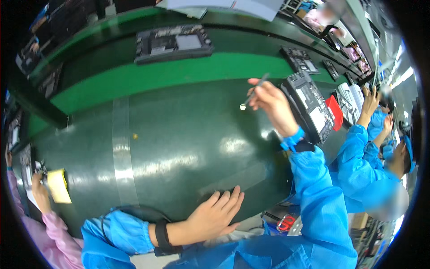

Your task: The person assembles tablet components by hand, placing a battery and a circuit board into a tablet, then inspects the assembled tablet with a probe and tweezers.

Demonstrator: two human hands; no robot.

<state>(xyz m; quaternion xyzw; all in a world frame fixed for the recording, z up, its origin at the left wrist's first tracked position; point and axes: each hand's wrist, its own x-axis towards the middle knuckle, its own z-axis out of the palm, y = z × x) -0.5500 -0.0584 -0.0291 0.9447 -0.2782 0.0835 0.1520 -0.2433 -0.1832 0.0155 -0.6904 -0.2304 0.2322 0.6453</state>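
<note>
My right hand (272, 104) is raised above the dark green worktop, pinching slim dark tweezers (257, 90). A small whitish piece (242, 107) shows at their lower tip, too small to make out. Just right of that hand lies an opened laptop base (310, 106) with its inner boards bare. My left hand (215, 214) rests flat on the near edge of the worktop (179, 134), fingers spread and holding nothing. A black band (163, 236) circles the left wrist, and a blue strap (292, 140) the right.
Along the far side sit more opened laptop bases (174, 42), (301, 59). A red sheet (334, 113) touches the nearest one. A co-worker in pink (58, 226) works at left beside a yellow pad (58, 185); another in blue (356, 154) is at right. Red-handled scissors (285, 222) lie below the edge.
</note>
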